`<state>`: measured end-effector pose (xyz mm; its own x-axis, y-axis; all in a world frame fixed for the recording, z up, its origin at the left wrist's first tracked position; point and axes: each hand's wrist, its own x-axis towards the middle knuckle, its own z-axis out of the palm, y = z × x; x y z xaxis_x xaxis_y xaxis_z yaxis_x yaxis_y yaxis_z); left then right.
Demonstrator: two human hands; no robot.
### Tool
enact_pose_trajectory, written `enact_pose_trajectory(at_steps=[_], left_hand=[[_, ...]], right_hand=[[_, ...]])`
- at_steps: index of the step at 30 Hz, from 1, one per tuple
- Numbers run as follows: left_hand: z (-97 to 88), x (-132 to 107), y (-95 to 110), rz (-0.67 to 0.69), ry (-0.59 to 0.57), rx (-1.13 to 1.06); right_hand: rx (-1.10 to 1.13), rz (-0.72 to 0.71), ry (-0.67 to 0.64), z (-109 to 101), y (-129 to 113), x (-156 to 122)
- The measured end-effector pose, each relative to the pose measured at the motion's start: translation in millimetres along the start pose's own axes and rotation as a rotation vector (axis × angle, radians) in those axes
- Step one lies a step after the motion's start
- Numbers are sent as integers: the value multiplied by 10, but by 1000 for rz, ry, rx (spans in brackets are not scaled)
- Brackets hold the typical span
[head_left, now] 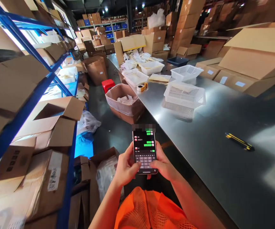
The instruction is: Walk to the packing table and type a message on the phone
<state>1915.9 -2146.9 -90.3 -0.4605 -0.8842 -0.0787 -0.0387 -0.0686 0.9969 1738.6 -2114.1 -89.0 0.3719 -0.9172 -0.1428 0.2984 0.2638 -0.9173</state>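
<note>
Potentially, the table (211, 181), just right of the right hand (165, 163), could bruise it if it swung wide. Left of the left hand (126, 167), the crowded shelf (69, 178) could shed a box (47, 190) if bumped. Ahead of both hands, the bin (120, 111) on the floor (109, 136) could be tripped over if unwatched. Both hands grip the phone (145, 152) between them by its sides, thumbs (136, 167) over the screen; a loosened hold could drop it. Well right of the right hand, the knife (240, 142) lies on the table; if its blade is out, which I can't tell, a careless reach could cut.
</note>
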Motion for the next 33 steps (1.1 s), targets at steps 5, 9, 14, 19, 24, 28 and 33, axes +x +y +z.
enact_pose_trajectory(at_steps=[5, 9, 14, 19, 24, 28, 33], left_hand=[[275, 846, 128, 50, -29, -15], [417, 1303, 247, 48, -7, -9], [446, 1681, 316, 49, 18, -29], [415, 2025, 299, 23, 20, -34], [322, 2424, 296, 13, -3, -59], [101, 2777, 282, -6, -6, -47], [-413, 3232, 271, 21, -4, -89]], right_hand=[[-113, -23, 61, -679, -423, 285], [-126, -31, 24, -1094, -716, 513], [-83, 1, -23, -1431, -850, 796], [-49, 23, -57, -1665, -905, 1029], [-61, 16, -16, -1841, -1030, 1305], [-100, 26, 15, -1921, -1104, 1661], [-72, 13, 22, -1929, -1135, 2393]])
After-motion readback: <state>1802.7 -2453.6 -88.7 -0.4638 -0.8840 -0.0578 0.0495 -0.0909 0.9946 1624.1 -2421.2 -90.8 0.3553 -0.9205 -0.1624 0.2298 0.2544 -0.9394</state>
